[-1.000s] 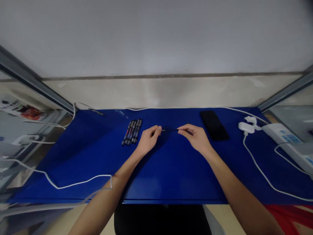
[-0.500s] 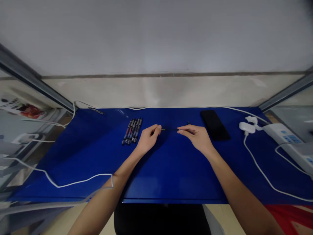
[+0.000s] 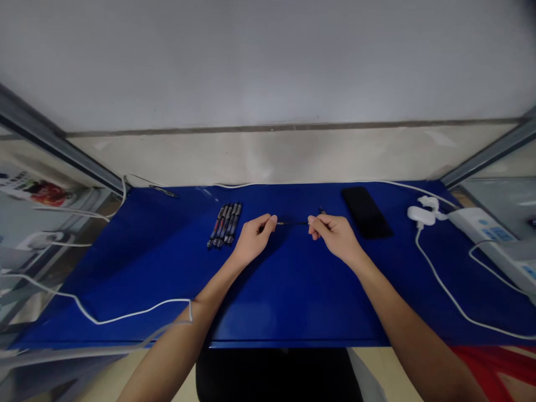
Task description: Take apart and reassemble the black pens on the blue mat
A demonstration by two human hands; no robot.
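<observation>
Between my two hands, a thin dark pen refill [image 3: 293, 223] stretches level above the blue table [image 3: 288, 290]. Its left end, lighter in colour, is pinched by the thumb and fingers of my left hand [image 3: 253, 237]. My right hand [image 3: 337, 234] is closed on the other end. Just behind the right fingers shows a small dark piece [image 3: 322, 210]; I cannot tell whether it lies on the table or is held. Several dark pens [image 3: 225, 224] lie side by side just left of my left hand.
A black phone [image 3: 366, 212] lies right of my right hand. Farther right are a white charger [image 3: 421, 215] with its cable and a white power strip [image 3: 488, 231]. A single pen [image 3: 163, 191] lies at the back left. A white cable [image 3: 125, 317] crosses my left forearm.
The gap between the hands is now bridged by the dark refill. My right fingers have shifted slightly and curled in more. The left hand keeps its pinch.
</observation>
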